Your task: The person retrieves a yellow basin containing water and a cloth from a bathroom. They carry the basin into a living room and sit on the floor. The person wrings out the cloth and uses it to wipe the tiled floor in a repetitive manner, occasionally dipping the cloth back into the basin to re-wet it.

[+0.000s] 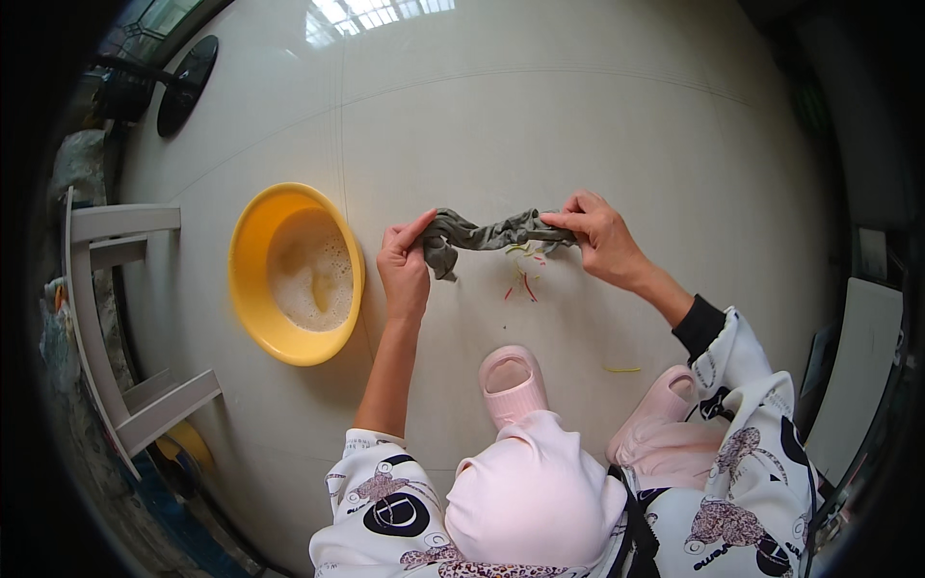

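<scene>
A damp-looking grey cloth (491,233) is stretched between my two hands above the tiled floor. My left hand (405,264) pinches its left end, where a short flap hangs down. At the other end my right hand (596,235) grips the bunched fabric between thumb and fingers. Small red and yellow-green scraps (526,282) lie on the floor below the cloth. Left of my left hand stands a yellow plastic basin (249,289), holding cloudy, foamy water (311,267).
A grey slatted frame (97,325) stands along the left side. Farther up lies a round black base (188,87) with a stem. My pink slippers (514,383) are on the floor, close to a yellow strip (623,370). A white panel (856,376) is at the right.
</scene>
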`<state>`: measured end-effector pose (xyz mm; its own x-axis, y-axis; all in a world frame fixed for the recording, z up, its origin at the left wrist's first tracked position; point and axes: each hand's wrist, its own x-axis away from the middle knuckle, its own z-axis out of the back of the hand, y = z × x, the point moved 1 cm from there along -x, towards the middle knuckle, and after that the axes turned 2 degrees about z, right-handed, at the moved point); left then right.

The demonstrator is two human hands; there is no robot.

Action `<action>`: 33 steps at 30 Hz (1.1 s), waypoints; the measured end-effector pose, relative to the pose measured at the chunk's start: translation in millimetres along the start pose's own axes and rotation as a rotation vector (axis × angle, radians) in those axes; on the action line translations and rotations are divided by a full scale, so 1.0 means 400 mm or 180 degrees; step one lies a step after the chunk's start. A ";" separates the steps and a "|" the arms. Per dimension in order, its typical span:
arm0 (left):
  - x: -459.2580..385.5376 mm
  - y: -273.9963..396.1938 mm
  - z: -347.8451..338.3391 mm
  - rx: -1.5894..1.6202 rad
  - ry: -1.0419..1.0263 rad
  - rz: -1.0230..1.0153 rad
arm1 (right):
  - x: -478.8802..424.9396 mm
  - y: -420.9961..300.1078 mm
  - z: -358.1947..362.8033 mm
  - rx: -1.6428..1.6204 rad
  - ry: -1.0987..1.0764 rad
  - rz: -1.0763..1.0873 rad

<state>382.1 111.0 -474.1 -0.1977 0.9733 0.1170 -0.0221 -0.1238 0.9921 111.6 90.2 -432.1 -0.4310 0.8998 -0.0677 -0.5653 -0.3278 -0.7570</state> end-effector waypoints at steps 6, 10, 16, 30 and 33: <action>0.064 0.092 0.017 0.0358 -0.0030 -0.0132 | -0.109 -0.088 0.063 -0.0794 -0.1173 -0.0113; 0.134 0.140 -0.027 0.0170 0.0378 0.0184 | -0.139 -0.129 0.123 -0.0240 -0.1453 0.0421; 0.231 0.113 -0.054 0.0494 0.0416 0.0494 | -0.159 -0.181 0.121 -0.1707 -0.1902 0.0388; 0.552 0.277 0.128 -0.0011 0.0448 0.0770 | -0.206 -0.345 0.170 -0.3180 -0.2230 0.1060; 0.607 0.334 0.245 -0.0070 0.0430 0.0851 | -0.188 -0.359 0.123 -0.3457 -0.2300 0.0595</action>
<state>427.3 349.6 -308.6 -0.3281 0.8711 0.3655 0.0274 -0.3779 0.9254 190.7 55.5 -286.3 -0.9082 0.3998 -0.1238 0.2465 0.2720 -0.9302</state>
